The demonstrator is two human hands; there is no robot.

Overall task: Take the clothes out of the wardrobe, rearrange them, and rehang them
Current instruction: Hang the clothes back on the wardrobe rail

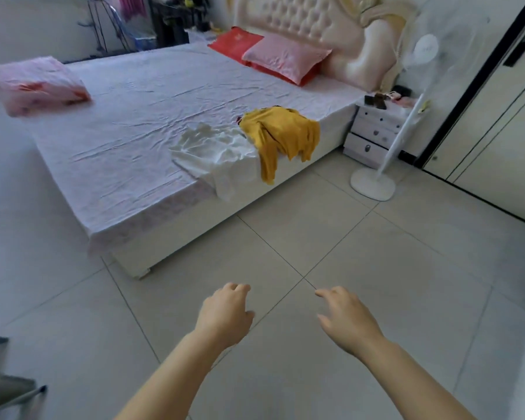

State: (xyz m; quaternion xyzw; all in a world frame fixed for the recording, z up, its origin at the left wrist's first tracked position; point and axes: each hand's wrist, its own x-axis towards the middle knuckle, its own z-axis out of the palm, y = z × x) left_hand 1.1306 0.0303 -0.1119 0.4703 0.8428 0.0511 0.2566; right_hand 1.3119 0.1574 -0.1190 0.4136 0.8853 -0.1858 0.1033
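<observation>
**A:** quick tally, how many clothes are on the bed [128, 116]?

**B:** two. one yellow garment [282, 131], one white garment [215, 150].

**A:** pillows?

**B:** also two lol, one red pillow [234, 42] and one pink pillow [285, 57]. plus one folded pink bundle [37, 84], so three soft things besides the clothes.

**A:** and furniture?

**B:** just the one bed, one nightstand [373, 131], one standing fan [373, 183]. oh and two hands in shot, one left hand [225, 313], one right hand [349, 319].
</observation>
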